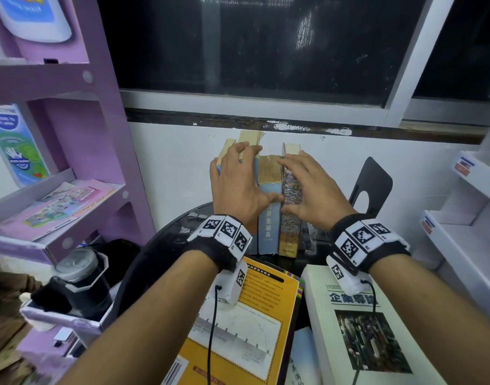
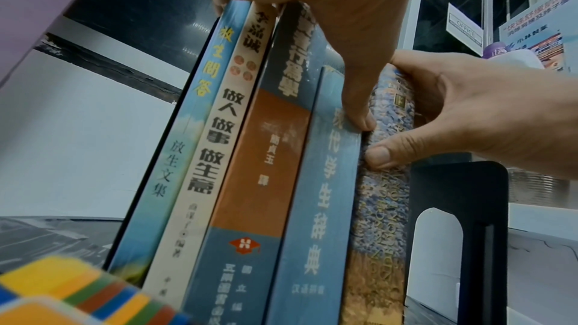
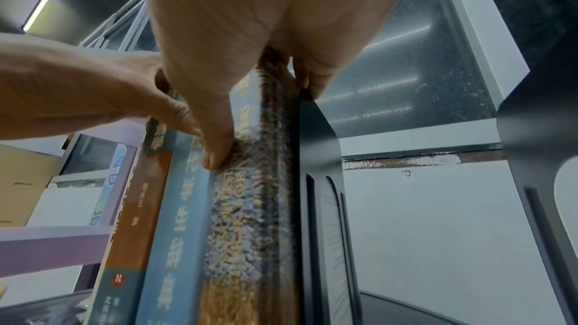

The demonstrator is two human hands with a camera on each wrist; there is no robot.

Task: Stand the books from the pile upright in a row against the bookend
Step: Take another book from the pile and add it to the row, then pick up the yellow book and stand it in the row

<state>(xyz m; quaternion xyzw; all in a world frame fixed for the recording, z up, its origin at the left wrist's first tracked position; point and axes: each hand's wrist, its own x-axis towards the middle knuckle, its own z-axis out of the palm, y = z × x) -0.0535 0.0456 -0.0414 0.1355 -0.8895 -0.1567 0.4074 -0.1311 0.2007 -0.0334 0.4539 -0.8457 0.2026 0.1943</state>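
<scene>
Books (image 1: 268, 207) stand upright in a row on the dark counter (image 1: 154, 254). Left hand (image 1: 235, 187) lies over the left volumes, fingers curled over their tops. Right hand (image 1: 310, 187) pinches the mottled book (image 1: 291, 218) at the row's right end. Black bookend (image 1: 371, 187) stands just right of it.
</scene>
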